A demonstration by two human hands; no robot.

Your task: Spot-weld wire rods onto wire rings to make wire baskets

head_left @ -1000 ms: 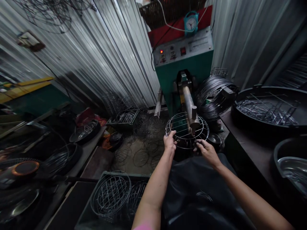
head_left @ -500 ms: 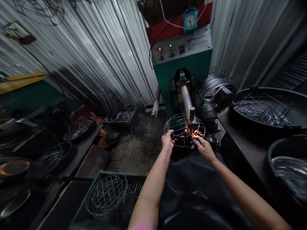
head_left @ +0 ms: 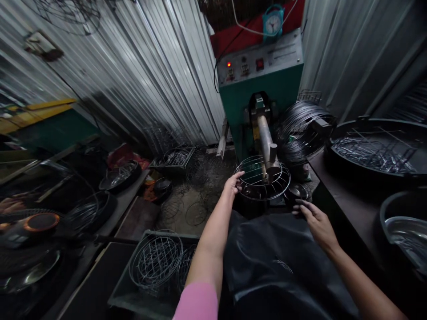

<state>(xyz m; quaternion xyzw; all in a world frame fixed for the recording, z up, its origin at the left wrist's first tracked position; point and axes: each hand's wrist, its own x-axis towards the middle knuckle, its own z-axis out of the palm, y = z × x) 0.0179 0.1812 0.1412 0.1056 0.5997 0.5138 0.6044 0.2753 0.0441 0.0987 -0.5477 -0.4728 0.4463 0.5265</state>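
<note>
A round wire basket frame (head_left: 258,189) sits under the steel arm (head_left: 267,144) of a green welding machine (head_left: 263,89). My left hand (head_left: 233,182) grips the frame's left rim with curled fingers. My right hand (head_left: 312,218) is off the frame, lower right of it, fingers loosely spread over a small dark bowl (head_left: 296,193) and holding nothing. A black apron (head_left: 273,262) covers my lap below both arms.
A coil of dark wire (head_left: 302,126) stands right of the machine. A black pan of cut wires (head_left: 376,151) and a steel basin (head_left: 407,235) lie on the right bench. A tray of finished wire baskets (head_left: 155,266) sits lower left. Wire rings litter the floor (head_left: 196,209).
Sparks showed at the weld point half a second ago and are gone; the machine's green lamp is off. My right hand has let go of the frame and pulled back to the right.
</note>
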